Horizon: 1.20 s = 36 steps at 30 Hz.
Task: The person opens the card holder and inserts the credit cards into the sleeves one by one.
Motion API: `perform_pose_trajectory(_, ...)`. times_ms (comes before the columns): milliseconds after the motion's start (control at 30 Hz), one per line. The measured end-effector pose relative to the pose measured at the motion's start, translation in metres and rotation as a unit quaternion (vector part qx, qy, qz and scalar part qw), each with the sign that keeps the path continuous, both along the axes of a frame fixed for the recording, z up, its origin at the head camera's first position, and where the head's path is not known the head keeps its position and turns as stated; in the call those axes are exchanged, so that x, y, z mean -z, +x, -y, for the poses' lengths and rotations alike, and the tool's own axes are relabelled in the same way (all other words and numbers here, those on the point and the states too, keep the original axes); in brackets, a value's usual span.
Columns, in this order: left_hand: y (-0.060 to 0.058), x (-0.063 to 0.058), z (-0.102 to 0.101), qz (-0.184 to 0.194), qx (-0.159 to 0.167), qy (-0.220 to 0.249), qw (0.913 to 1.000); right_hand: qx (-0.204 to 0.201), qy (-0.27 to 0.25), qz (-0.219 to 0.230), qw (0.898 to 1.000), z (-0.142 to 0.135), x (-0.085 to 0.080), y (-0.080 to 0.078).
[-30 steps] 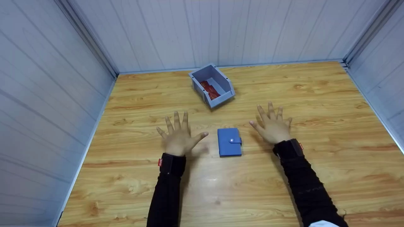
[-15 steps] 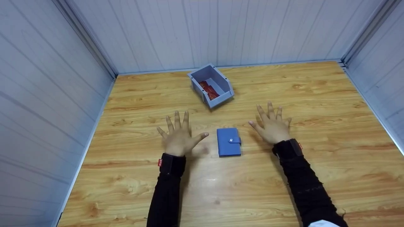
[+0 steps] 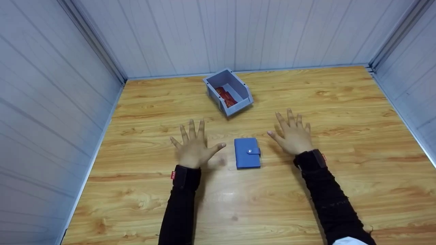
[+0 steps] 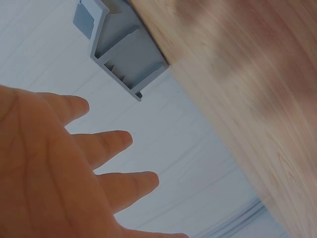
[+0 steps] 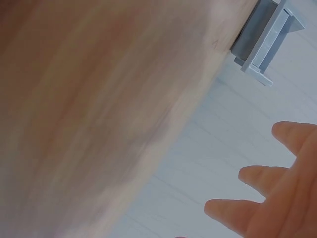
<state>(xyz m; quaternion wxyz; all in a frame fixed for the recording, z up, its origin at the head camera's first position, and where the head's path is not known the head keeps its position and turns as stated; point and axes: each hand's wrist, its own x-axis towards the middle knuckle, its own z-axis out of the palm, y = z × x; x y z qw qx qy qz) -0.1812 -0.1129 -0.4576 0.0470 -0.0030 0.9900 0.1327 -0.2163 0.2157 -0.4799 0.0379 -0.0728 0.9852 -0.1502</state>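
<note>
A person's two hands flank a blue case (image 3: 247,160) lying flat on a wood-grain counter (image 3: 238,211), the snap strap (image 3: 253,151) on its 3 o'clock side. The left hand (image 3: 193,149), at the case's 9 o'clock, is spread wide, holding nothing; the right hand (image 3: 295,139), between 2 and 3 o'clock, is likewise splayed, fingers apart, grasping nothing. Both are palm down and near the case without touching it. Between 11 and 12 o'clock from the case, a grey bin (image 3: 239,107) stands askew, its low front facing roughly 5 o'clock and red items (image 3: 226,97) inside; what they are cannot be told. Pale walls close off the counter: back wall (image 3: 238,34) at 12 o'clock, just behind the bin, left wall (image 3: 44,119) at 9, right wall (image 3: 415,85) at 3.
</note>
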Motion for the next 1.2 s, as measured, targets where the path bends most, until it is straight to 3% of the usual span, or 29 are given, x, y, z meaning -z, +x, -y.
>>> perform_pose_trajectory(233, -0.001, 0.0, -0.001, 0.002, 0.003, -0.007, 1.0, -0.02, -0.004, -0.016, 1.0, 0.012, -0.003, -0.012)
perform_pose_trajectory(467, 0.0, 0.001, -0.002, 0.0, 0.006, -0.005, 1.0, -0.061, -0.005, -0.037, 0.997, 0.026, -0.018, -0.037)
perform_pose_trajectory(733, 0.001, 0.001, -0.007, -0.003, 0.035, 0.005, 0.9994, -0.103, -0.002, -0.06, 0.993, 0.045, -0.034, -0.064)
perform_pose_trajectory(967, 0.002, 0.002, -0.013, -0.008, 0.056, 0.012, 0.9983, -0.132, 0.014, -0.07, 0.989, 0.063, -0.032, -0.081)
perform_pose_trajectory(1200, 0.003, 0.006, -0.023, -0.006, 0.08, 0.006, 0.9967, -0.148, 0.028, -0.044, 0.988, 0.081, -0.024, -0.09)
